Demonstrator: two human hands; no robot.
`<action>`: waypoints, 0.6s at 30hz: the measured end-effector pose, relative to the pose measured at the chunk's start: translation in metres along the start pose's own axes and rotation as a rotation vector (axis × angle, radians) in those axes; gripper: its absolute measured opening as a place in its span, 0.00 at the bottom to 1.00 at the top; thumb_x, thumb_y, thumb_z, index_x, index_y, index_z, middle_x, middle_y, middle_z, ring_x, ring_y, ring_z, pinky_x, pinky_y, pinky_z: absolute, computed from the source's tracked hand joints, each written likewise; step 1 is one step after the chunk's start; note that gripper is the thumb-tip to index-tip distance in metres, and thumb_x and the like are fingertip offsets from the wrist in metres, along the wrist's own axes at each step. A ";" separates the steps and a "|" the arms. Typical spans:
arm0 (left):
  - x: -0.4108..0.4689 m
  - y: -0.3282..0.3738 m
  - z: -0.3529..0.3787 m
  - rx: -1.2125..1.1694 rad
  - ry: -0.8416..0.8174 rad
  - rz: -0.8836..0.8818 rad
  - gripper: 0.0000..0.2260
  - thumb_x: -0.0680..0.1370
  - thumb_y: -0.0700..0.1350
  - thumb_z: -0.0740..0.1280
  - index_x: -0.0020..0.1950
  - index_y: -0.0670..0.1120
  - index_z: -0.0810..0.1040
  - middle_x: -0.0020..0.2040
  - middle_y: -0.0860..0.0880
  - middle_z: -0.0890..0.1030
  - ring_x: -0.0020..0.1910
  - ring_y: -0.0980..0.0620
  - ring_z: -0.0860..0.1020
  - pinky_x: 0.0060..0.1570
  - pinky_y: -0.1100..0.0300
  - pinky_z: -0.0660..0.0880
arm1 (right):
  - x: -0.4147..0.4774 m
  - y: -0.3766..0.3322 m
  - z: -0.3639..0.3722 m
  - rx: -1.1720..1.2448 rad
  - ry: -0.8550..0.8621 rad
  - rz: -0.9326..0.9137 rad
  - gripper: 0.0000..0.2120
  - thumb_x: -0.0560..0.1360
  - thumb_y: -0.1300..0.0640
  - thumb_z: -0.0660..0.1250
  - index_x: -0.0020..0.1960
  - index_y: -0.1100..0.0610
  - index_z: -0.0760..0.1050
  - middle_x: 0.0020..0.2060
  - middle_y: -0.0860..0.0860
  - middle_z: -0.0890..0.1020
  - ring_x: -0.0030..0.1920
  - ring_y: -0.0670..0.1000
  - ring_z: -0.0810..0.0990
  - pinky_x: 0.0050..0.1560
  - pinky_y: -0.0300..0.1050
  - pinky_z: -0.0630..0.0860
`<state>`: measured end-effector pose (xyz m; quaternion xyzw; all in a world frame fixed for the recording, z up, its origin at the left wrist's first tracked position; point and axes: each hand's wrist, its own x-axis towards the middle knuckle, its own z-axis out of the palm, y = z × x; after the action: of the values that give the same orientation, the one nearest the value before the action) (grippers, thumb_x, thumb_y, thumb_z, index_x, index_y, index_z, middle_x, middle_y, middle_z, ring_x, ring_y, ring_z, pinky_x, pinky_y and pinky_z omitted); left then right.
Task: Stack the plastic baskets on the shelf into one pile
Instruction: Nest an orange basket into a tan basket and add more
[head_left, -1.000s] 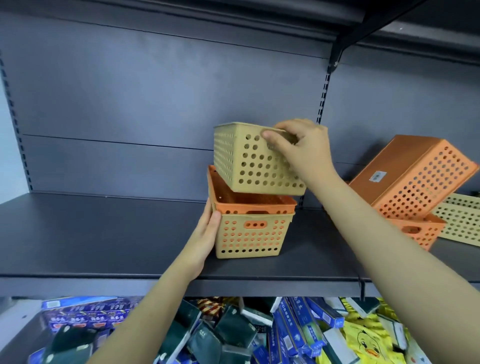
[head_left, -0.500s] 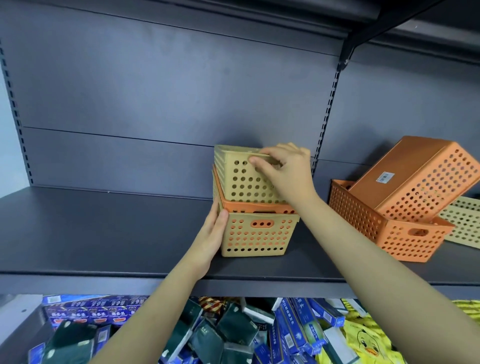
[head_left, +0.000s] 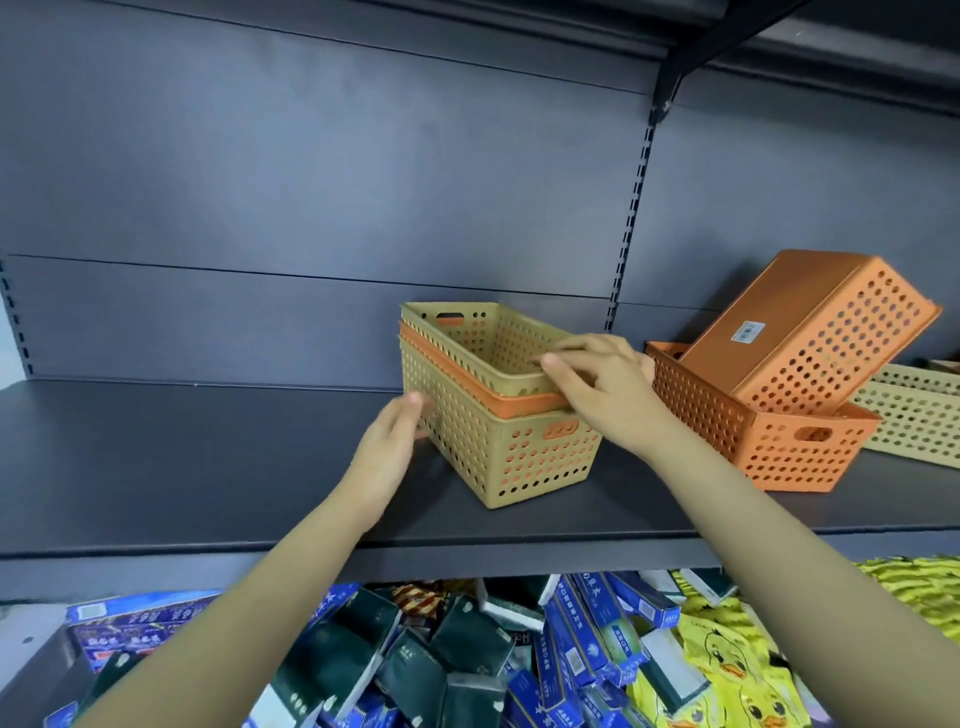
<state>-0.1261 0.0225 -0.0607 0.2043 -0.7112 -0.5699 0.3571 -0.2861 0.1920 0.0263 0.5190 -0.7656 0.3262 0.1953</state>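
Three perforated baskets, yellow, orange, yellow, are sitting nested upright as a pile (head_left: 498, 441) on the shelf (head_left: 208, 467). Right of the pile, an upturned orange basket (head_left: 810, 332) is leaning inside an upright orange basket (head_left: 727, 431); farther right, a yellow basket (head_left: 914, 415) is lying.

Pretty sure this is a shop aisle

Dark metal store shelf (head_left: 208, 467) with a slotted upright (head_left: 630, 228) and bracket (head_left: 675, 83) on the back panel (head_left: 311, 182), a barcode sticker (head_left: 748, 331) on the upturned orange basket (head_left: 831, 343), and the tier below is heaped with packaged stuff: blue cartons (head_left: 587, 623), dark green packs (head_left: 467, 639), yellow duck-print bags (head_left: 737, 675).
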 end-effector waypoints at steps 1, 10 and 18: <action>0.010 0.002 -0.008 0.083 0.065 0.078 0.16 0.83 0.52 0.57 0.68 0.49 0.73 0.67 0.52 0.73 0.63 0.53 0.74 0.70 0.48 0.66 | 0.000 -0.004 0.002 0.014 0.010 0.004 0.25 0.74 0.32 0.50 0.56 0.40 0.81 0.59 0.37 0.77 0.67 0.47 0.65 0.63 0.50 0.53; 0.112 0.026 -0.045 0.983 -0.147 0.541 0.27 0.77 0.61 0.61 0.74 0.53 0.66 0.77 0.45 0.63 0.78 0.41 0.54 0.74 0.43 0.44 | -0.003 0.004 0.002 0.162 -0.073 -0.019 0.23 0.63 0.26 0.63 0.34 0.46 0.78 0.34 0.36 0.79 0.44 0.38 0.73 0.61 0.59 0.65; 0.082 0.045 -0.007 1.104 -0.135 0.855 0.24 0.75 0.59 0.66 0.67 0.49 0.74 0.58 0.47 0.79 0.60 0.43 0.75 0.64 0.45 0.66 | -0.012 0.058 -0.025 0.202 -0.001 0.211 0.15 0.72 0.48 0.71 0.56 0.53 0.81 0.63 0.48 0.78 0.59 0.37 0.74 0.68 0.39 0.67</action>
<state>-0.1696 -0.0273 0.0054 0.0224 -0.9352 0.0536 0.3493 -0.3358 0.2324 0.0195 0.4529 -0.7792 0.4201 0.1062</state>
